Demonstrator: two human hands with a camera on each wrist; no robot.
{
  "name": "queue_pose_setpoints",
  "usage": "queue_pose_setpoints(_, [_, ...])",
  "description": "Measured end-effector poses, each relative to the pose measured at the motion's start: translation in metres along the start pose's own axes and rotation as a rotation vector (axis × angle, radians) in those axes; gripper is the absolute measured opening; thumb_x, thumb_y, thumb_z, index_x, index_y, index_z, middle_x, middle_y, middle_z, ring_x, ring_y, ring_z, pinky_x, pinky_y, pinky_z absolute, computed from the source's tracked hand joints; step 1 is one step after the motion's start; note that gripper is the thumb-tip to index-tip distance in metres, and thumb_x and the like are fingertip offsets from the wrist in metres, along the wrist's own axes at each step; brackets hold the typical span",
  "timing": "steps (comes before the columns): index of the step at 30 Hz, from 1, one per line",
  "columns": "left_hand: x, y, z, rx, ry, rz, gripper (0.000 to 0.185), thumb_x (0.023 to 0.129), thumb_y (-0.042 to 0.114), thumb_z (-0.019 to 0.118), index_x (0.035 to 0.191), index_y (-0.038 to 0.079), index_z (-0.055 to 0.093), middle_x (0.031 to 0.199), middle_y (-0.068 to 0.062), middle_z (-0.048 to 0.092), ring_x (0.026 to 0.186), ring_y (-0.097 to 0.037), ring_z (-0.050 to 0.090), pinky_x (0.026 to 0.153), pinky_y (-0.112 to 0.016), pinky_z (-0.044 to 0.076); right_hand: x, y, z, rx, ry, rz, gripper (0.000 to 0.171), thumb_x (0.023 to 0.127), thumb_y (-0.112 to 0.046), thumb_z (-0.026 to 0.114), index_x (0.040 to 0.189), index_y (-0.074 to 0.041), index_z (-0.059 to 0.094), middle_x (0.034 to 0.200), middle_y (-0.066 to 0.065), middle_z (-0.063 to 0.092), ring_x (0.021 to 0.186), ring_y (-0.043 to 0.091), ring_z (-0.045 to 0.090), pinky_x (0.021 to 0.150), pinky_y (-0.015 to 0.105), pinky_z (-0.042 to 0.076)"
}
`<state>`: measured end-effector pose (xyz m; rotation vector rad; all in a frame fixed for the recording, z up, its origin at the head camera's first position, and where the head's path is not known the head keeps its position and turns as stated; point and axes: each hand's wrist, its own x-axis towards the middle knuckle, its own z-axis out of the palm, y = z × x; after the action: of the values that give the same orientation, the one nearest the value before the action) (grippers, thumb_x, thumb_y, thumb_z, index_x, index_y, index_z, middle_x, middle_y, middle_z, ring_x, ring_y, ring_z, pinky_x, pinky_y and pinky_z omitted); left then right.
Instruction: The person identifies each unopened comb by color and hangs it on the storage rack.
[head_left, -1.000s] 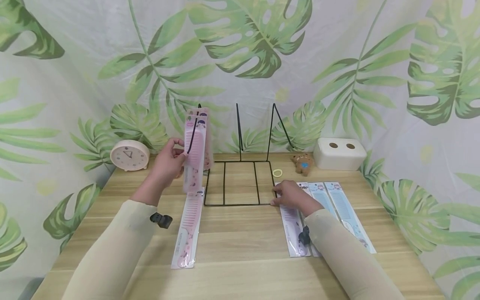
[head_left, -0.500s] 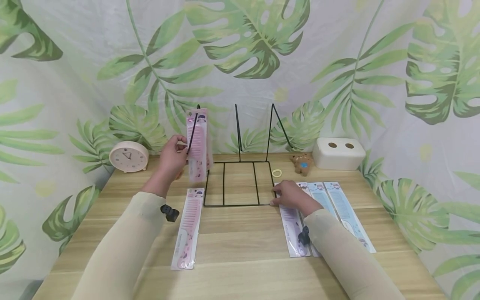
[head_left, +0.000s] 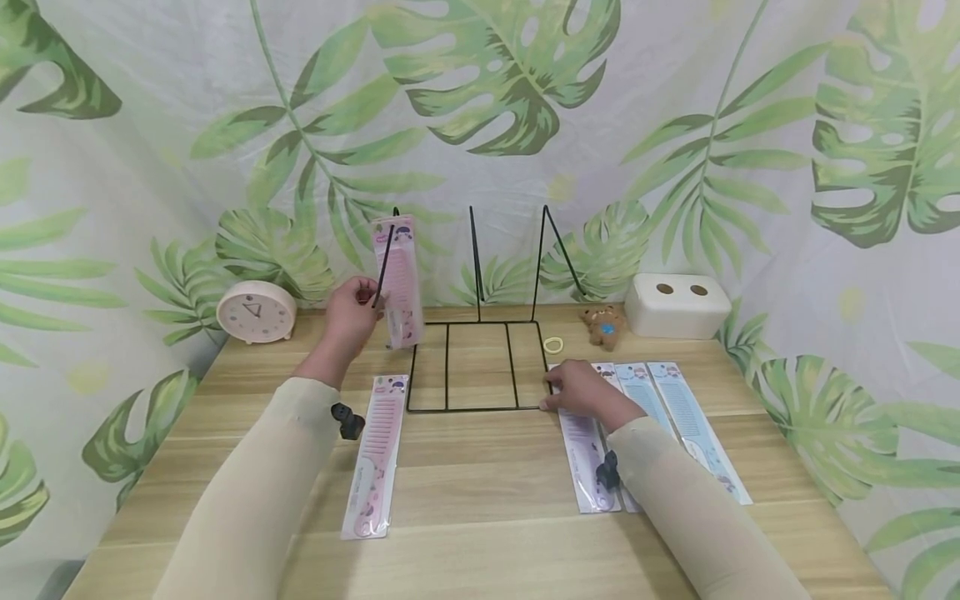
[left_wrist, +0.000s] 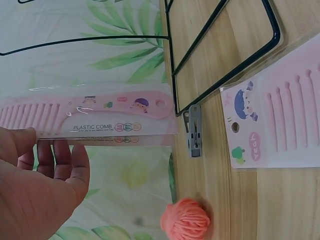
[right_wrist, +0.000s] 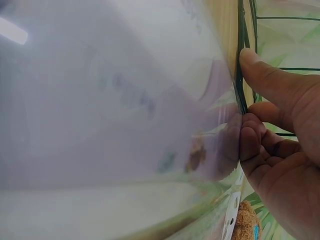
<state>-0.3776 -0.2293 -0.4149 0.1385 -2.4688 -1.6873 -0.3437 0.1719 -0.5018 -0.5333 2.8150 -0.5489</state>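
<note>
Table (head_left: pixel 480 500) of light wood carries a black wire rack (head_left: pixel 476 367) at centre back. Left hand (head_left: pixel 351 317) holds a packaged pink comb (head_left: pixel 399 283) upright at the rack's left upright wire, fingers and thumb pinching the package edge; left wrist view shows the same comb (left_wrist: pixel 90 115) with "PLASTIC COMB" printed on it, fingers (left_wrist: pixel 60 160) lying along its lower edge. Second pink comb in packaging (head_left: pixel 377 454) lies flat on the table just left of the rack base, also seen in the left wrist view (left_wrist: pixel 280 125). Right hand (head_left: pixel 581 389) rests at the rack's front right corner, fingers loosely curled, fingertip touching the wire; right wrist view shows a finger (right_wrist: pixel 265 80) against the wire, rest of the view blocked by blurred plastic packaging. Under and beside that hand lies a purple packaged comb (head_left: pixel 588 458), with two blue packaged combs (head_left: pixel 682 417) just to its right. Round pink clock (head_left: pixel 257 312) at back left, white box with two holes (head_left: pixel 678 306) at back right, small bear toy (head_left: pixel 604 326) and yellow hair tie (head_left: pixel 554 345) near the rack's right side. An orange pom-pom (left_wrist: pixel 185 220) and a grey clip (left_wrist: pixel 194 131) show on the table in the left wrist view.
</note>
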Motion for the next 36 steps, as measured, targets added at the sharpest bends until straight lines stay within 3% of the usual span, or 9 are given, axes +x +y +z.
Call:
queue_pose_setpoints(5, [0.0, -0.001, 0.0, 0.045, 0.01, -0.006, 0.021, 0.112, 0.017, 0.062, 0.123, -0.001, 0.058, 0.121, -0.013, 0.059, 0.111, -0.023, 0.06, 0.095, -0.028, 0.061, 0.0, 0.0, 0.001, -0.001, 0.001, -0.012, 0.055, 0.093, -0.029, 0.089, 0.137, -0.001, 0.074, 0.105, 0.006, 0.075, 0.094, 0.021, 0.062, 0.096, 0.046, 0.058])
queue_pose_setpoints(8, [0.0, -0.003, -0.001, 0.07, 0.007, 0.004, 0.022, 0.112, 0.018, 0.063, 0.123, 0.0, 0.059, 0.121, -0.014, 0.061, 0.11, -0.024, 0.06, 0.092, -0.027, 0.059, 0.0, 0.0, 0.001, -0.001, 0.003, -0.01, 0.056, 0.093, -0.03, 0.09, 0.137, -0.001, 0.074, 0.104, 0.005, 0.075, 0.093, 0.02, 0.061, 0.096, 0.045, 0.057])
queue_pose_setpoints(14, [-0.004, -0.01, -0.007, 0.15, 0.001, 0.035, 0.025, 0.111, 0.021, 0.062, 0.126, 0.0, 0.06, 0.126, -0.018, 0.061, 0.116, -0.03, 0.058, 0.097, -0.039, 0.053, 0.001, 0.002, 0.002, 0.01, 0.0, -0.004, 0.056, 0.092, -0.029, 0.09, 0.138, -0.001, 0.073, 0.102, 0.005, 0.074, 0.092, 0.02, 0.061, 0.094, 0.044, 0.057])
queue_pose_setpoints(18, [-0.014, -0.02, -0.014, 0.235, -0.075, 0.065, 0.028, 0.111, 0.022, 0.063, 0.127, 0.0, 0.06, 0.131, -0.021, 0.062, 0.124, -0.036, 0.059, 0.107, -0.049, 0.054, 0.001, 0.002, 0.002, 0.014, -0.003, -0.006, 0.056, 0.092, -0.029, 0.09, 0.138, 0.0, 0.074, 0.103, 0.005, 0.074, 0.092, 0.02, 0.061, 0.094, 0.045, 0.057])
queue_pose_setpoints(23, [-0.037, -0.036, -0.017, 0.364, -0.252, 0.113, 0.036, 0.106, 0.023, 0.072, 0.129, -0.002, 0.061, 0.127, -0.022, 0.066, 0.12, -0.037, 0.063, 0.105, -0.051, 0.057, 0.001, 0.002, -0.001, 0.015, -0.006, -0.002, 0.057, 0.092, -0.03, 0.09, 0.138, 0.0, 0.073, 0.105, 0.005, 0.075, 0.094, 0.021, 0.062, 0.096, 0.045, 0.058])
queue_pose_setpoints(26, [-0.055, -0.044, -0.014, 0.452, -0.32, 0.126, 0.044, 0.101, 0.026, 0.079, 0.128, -0.005, 0.062, 0.124, -0.023, 0.068, 0.114, -0.034, 0.065, 0.1, -0.049, 0.059, 0.0, 0.002, -0.003, 0.016, -0.009, 0.011, 0.058, 0.092, -0.03, 0.09, 0.139, 0.0, 0.073, 0.107, 0.006, 0.076, 0.094, 0.021, 0.062, 0.096, 0.046, 0.058])
queue_pose_setpoints(32, [-0.089, -0.06, -0.001, 0.644, -0.391, 0.124, 0.063, 0.091, 0.041, 0.089, 0.129, -0.004, 0.065, 0.118, -0.019, 0.072, 0.104, -0.029, 0.067, 0.094, -0.051, 0.06, -0.001, 0.002, -0.002, 0.006, -0.012, 0.008, 0.057, 0.092, -0.03, 0.09, 0.138, 0.0, 0.073, 0.107, 0.006, 0.076, 0.095, 0.021, 0.062, 0.098, 0.046, 0.058])
queue_pose_setpoints(36, [-0.108, -0.068, 0.006, 0.761, -0.398, 0.085, 0.08, 0.084, 0.046, 0.094, 0.134, -0.007, 0.062, 0.117, -0.019, 0.069, 0.101, -0.031, 0.067, 0.093, -0.054, 0.06, -0.001, 0.001, -0.002, 0.01, -0.011, -0.003, 0.057, 0.092, -0.03, 0.09, 0.138, 0.0, 0.073, 0.104, 0.005, 0.074, 0.094, 0.021, 0.062, 0.097, 0.046, 0.058])
